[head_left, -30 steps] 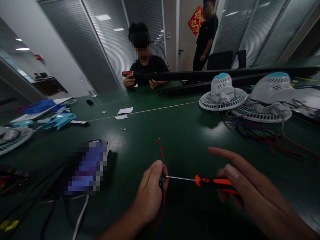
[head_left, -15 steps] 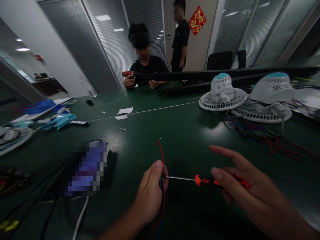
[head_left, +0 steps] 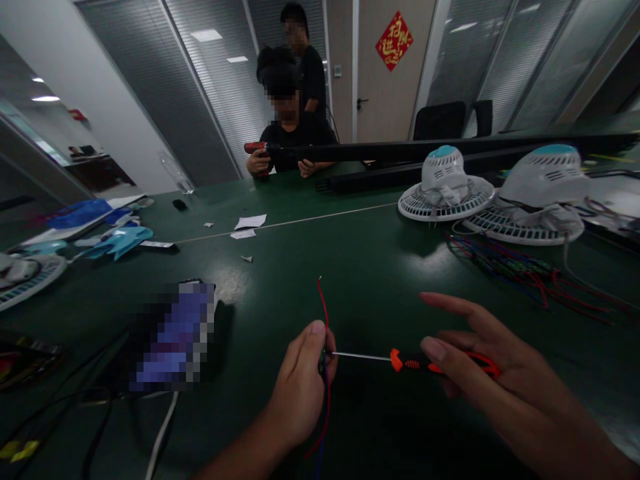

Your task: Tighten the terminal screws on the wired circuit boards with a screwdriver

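My left hand (head_left: 300, 387) is closed in a pinch on a small dark part with a red wire (head_left: 323, 303) sticking up from it and red and blue wires hanging below. My right hand (head_left: 500, 383) grips the orange-and-black handle of a screwdriver (head_left: 400, 361), with the index finger stretched out above it. The thin metal shaft runs left and its tip meets the part in my left fingers. Both hands hover just above the dark green table (head_left: 360, 267).
A blurred-out device (head_left: 173, 337) with cables lies at the left. Two white fan units (head_left: 445, 187) (head_left: 540, 197) and a bundle of coloured wires (head_left: 520, 273) sit at the right. Across the table a seated person (head_left: 290, 133) holds a red tool beside a long black rail (head_left: 450, 150); another person stands behind.
My right fingers have shifted along the screwdriver handle, the thumb sliding toward the shaft. The standing person in the background has walked left, from the door to behind the seated person.
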Demonstrator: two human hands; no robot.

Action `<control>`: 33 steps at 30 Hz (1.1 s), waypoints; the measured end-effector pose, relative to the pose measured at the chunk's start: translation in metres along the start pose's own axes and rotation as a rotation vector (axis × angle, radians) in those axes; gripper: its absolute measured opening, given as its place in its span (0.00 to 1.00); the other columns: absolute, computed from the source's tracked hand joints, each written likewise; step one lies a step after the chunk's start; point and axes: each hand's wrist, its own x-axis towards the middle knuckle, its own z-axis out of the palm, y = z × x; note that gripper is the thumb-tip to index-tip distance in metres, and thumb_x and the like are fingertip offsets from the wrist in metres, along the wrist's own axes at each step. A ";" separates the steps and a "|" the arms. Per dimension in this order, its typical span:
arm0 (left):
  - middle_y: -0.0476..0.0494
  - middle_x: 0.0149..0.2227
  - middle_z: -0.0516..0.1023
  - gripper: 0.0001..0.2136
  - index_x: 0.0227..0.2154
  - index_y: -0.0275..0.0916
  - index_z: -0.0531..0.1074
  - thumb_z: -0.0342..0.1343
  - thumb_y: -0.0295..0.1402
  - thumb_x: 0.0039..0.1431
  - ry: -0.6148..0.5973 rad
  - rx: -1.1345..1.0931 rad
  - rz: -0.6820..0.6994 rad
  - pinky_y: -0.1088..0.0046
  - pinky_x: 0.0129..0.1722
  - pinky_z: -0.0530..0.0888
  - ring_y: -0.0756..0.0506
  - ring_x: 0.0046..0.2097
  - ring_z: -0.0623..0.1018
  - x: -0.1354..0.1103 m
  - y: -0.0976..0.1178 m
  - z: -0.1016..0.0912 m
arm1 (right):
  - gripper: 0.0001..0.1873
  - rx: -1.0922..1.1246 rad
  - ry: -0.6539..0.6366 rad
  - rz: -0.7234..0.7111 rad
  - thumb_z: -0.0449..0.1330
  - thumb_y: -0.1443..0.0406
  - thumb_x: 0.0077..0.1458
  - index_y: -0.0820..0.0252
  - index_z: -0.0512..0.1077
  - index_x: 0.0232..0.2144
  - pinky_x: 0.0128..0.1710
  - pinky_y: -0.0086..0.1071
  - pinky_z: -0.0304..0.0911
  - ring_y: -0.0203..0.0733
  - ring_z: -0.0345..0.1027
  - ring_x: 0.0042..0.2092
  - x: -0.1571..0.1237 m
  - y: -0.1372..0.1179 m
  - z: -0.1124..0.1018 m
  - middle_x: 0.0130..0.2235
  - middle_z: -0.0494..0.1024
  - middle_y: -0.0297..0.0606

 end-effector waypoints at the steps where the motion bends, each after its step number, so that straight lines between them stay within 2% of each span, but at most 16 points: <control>1: 0.53 0.17 0.62 0.22 0.25 0.38 0.68 0.46 0.52 0.60 0.000 -0.004 -0.002 0.75 0.21 0.62 0.51 0.20 0.62 0.000 0.000 0.000 | 0.31 -0.002 -0.001 0.010 0.51 0.45 0.58 0.54 0.61 0.58 0.22 0.33 0.68 0.41 0.71 0.24 -0.001 0.002 0.000 0.26 0.78 0.34; 5: 0.53 0.17 0.62 0.22 0.24 0.38 0.68 0.45 0.52 0.60 0.002 -0.025 -0.007 0.76 0.21 0.61 0.52 0.20 0.62 0.002 -0.001 0.001 | 0.32 0.060 -0.035 0.026 0.41 0.45 0.63 0.49 0.55 0.64 0.21 0.32 0.67 0.40 0.70 0.24 -0.004 0.011 -0.001 0.24 0.76 0.32; 7: 0.53 0.17 0.62 0.21 0.25 0.38 0.68 0.45 0.51 0.60 -0.002 -0.028 -0.002 0.76 0.21 0.61 0.52 0.20 0.62 0.002 -0.001 0.000 | 0.33 0.058 -0.059 0.073 0.40 0.45 0.63 0.49 0.53 0.65 0.20 0.31 0.66 0.40 0.70 0.23 -0.004 0.011 -0.001 0.22 0.76 0.31; 10: 0.53 0.17 0.62 0.21 0.25 0.38 0.68 0.45 0.51 0.61 -0.003 -0.010 -0.002 0.76 0.21 0.61 0.51 0.20 0.62 0.001 -0.001 0.000 | 0.37 -0.007 -0.054 0.099 0.42 0.43 0.61 0.55 0.55 0.65 0.16 0.30 0.63 0.40 0.67 0.19 0.001 0.006 0.000 0.16 0.71 0.28; 13: 0.53 0.17 0.62 0.21 0.25 0.38 0.68 0.45 0.51 0.60 0.000 0.001 -0.007 0.75 0.21 0.61 0.51 0.20 0.62 0.000 -0.001 0.000 | 0.40 -0.049 -0.022 0.064 0.45 0.43 0.59 0.63 0.58 0.63 0.15 0.29 0.62 0.39 0.64 0.17 0.004 -0.001 0.001 0.14 0.66 0.26; 16: 0.53 0.17 0.62 0.21 0.25 0.38 0.68 0.45 0.51 0.60 0.002 -0.009 -0.009 0.75 0.22 0.61 0.51 0.20 0.62 0.000 -0.001 0.000 | 0.38 -0.030 -0.014 0.026 0.47 0.44 0.59 0.64 0.58 0.62 0.15 0.29 0.62 0.38 0.65 0.17 0.005 -0.003 0.002 0.16 0.69 0.27; 21: 0.53 0.17 0.61 0.21 0.24 0.38 0.68 0.45 0.51 0.60 0.015 -0.003 -0.021 0.75 0.23 0.62 0.51 0.21 0.62 0.001 0.000 0.001 | 0.33 -0.003 -0.022 -0.001 0.51 0.47 0.59 0.58 0.60 0.60 0.16 0.30 0.65 0.39 0.68 0.19 0.004 0.000 0.002 0.20 0.74 0.31; 33: 0.54 0.16 0.61 0.22 0.25 0.38 0.68 0.45 0.52 0.60 -0.008 -0.025 -0.013 0.76 0.20 0.62 0.52 0.19 0.62 0.001 0.000 0.000 | 0.33 -0.028 -0.021 -0.021 0.52 0.48 0.58 0.55 0.58 0.61 0.19 0.35 0.67 0.43 0.70 0.22 0.003 -0.003 -0.001 0.26 0.80 0.35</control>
